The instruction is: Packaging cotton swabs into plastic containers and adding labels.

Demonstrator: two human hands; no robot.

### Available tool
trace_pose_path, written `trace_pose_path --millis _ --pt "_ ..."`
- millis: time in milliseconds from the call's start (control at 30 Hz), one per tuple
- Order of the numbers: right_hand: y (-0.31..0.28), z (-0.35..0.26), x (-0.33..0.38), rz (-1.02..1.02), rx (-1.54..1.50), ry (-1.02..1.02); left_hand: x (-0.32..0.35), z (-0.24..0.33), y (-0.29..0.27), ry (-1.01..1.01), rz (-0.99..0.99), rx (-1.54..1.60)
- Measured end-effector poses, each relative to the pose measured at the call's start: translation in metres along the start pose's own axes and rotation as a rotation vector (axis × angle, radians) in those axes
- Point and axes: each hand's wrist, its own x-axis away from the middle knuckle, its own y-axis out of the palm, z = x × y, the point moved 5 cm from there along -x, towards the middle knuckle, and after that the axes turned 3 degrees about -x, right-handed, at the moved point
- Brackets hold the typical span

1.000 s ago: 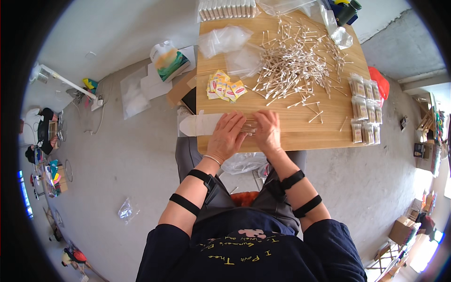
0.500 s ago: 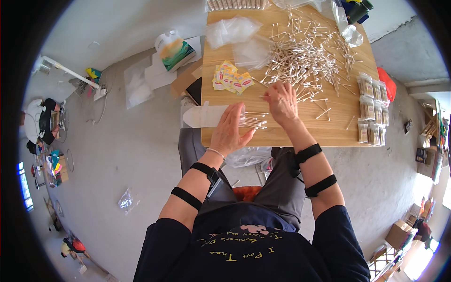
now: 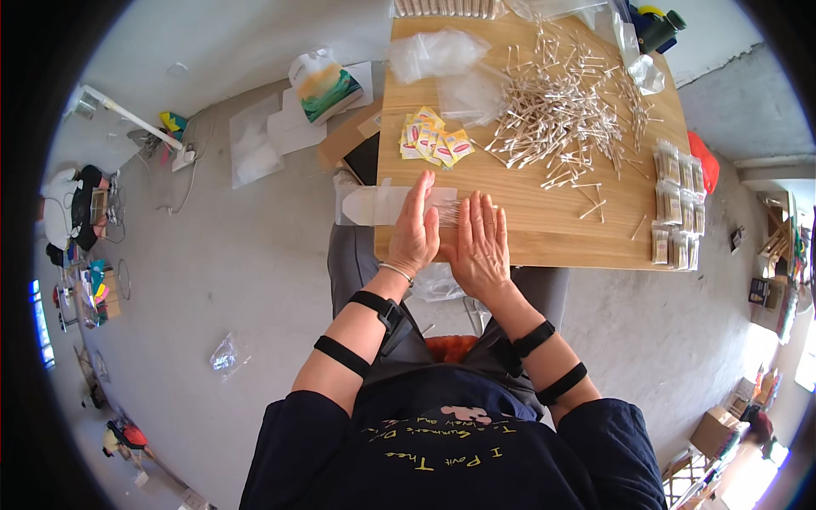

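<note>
Head view: both hands flat, side by side at the near edge of the wooden surface (image 3: 544,229). Left hand (image 3: 415,234) lies open, fingers together, pressing on a clear bag (image 3: 378,204) that sticks out past its fingertips to the left, over the edge. Right hand (image 3: 482,242) is open too, fingers slightly spread, palm down, touching the left; a few swabs (image 3: 450,208) show just beyond its fingertips. Farther ahead of both: yellow sachets (image 3: 433,144) and a swab pile (image 3: 561,119). Well right: filled packets (image 3: 676,204).
</note>
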Motion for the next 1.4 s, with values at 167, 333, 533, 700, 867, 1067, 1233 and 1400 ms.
trace_pose_path --millis 167,333,533,700,867,1067,1233,1400 --pt "-0.002 0.001 -0.011 -0.035 0.112 -0.044 -0.002 -0.001 -0.001 -0.011 0.032 0.065" --pt "-0.004 0.0 -0.01 -0.077 0.115 -0.08 -0.002 -0.005 -0.005 -0.047 0.102 0.149" --pt "-0.002 0.006 -0.009 -0.099 0.053 -0.104 -0.002 -0.006 -0.005 -0.173 0.121 0.295" --pt "-0.017 0.038 -0.014 0.351 -0.576 0.138 0.005 0.0 -0.001 -0.2 0.144 0.334" --pt "-0.007 0.029 -0.023 0.413 -0.714 0.197 0.012 0.011 0.013 -0.227 0.146 0.267" --pt "-0.002 0.012 -0.031 0.348 -0.952 0.237 0.014 0.013 0.015 -0.249 0.143 0.239" --pt "0.0 0.02 -0.036 0.411 -1.063 0.254 -0.002 0.005 0.006 -0.323 0.177 0.357" --pt "0.001 0.012 -0.039 0.385 -1.08 0.164 0.0 -0.003 0.009 -0.281 0.131 0.47"
